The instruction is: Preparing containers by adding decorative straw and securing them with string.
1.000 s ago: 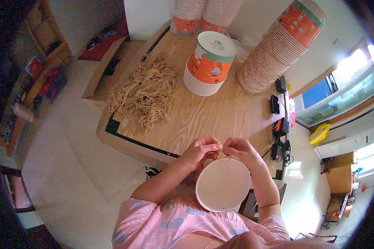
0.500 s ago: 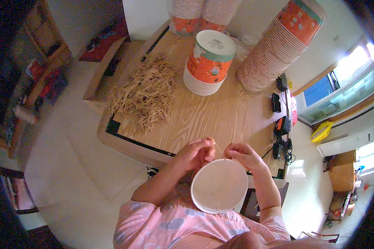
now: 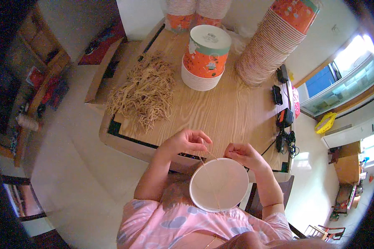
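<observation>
A white paper bowl sits in front of my chest at the table's near edge. My right hand grips its far rim. My left hand pinches a thin tan string that runs down across the bowl's inside. A big heap of the same tan strings lies on the wooden table to the left.
A short stack of orange-and-white paper bowls stands mid-table. A tall leaning stack rises at the right, two more stacks at the back. Black chargers and cables lie along the table's right edge.
My left hand has pulled away to the left, drawing the string taut across the bowl. The bowl has sunk slightly toward my chest.
</observation>
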`<state>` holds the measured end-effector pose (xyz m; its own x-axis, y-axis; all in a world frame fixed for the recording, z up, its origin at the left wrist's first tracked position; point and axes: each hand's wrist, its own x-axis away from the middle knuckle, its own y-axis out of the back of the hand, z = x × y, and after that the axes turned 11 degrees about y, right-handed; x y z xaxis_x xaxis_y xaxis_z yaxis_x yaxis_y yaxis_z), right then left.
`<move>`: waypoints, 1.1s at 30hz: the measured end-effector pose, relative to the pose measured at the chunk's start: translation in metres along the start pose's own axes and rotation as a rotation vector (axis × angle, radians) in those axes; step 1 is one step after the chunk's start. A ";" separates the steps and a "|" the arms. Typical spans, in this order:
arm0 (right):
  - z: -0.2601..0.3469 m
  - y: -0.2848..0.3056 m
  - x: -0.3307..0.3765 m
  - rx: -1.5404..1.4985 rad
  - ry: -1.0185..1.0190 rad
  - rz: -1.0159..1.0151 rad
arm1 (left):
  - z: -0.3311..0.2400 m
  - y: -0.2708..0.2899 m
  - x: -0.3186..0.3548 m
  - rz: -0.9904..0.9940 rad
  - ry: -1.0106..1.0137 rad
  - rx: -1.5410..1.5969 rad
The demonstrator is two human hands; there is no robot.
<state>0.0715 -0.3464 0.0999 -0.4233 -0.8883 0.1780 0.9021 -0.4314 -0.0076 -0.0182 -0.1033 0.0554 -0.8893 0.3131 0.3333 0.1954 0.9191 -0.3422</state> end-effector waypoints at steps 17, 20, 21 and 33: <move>0.000 -0.017 -0.026 -0.144 -0.152 -0.186 | 0.018 -0.053 -0.030 -0.770 -0.537 -0.497; 0.003 -0.017 -0.031 -0.210 -0.223 -0.198 | 0.017 -0.052 -0.029 -0.765 -0.544 -0.504; 0.002 -0.017 -0.033 -0.218 -0.247 -0.172 | 0.017 -0.052 -0.029 -0.766 -0.543 -0.504; -0.006 -0.010 -0.031 -0.209 -0.158 -0.131 | -0.012 -0.027 0.007 -0.478 -0.417 -0.829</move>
<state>0.0756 -0.3153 0.0884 -0.5021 -0.7943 0.3420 0.7969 -0.5786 -0.1740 -0.0249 -0.1233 0.0778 -0.9901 -0.0892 -0.1086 -0.1324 0.8506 0.5088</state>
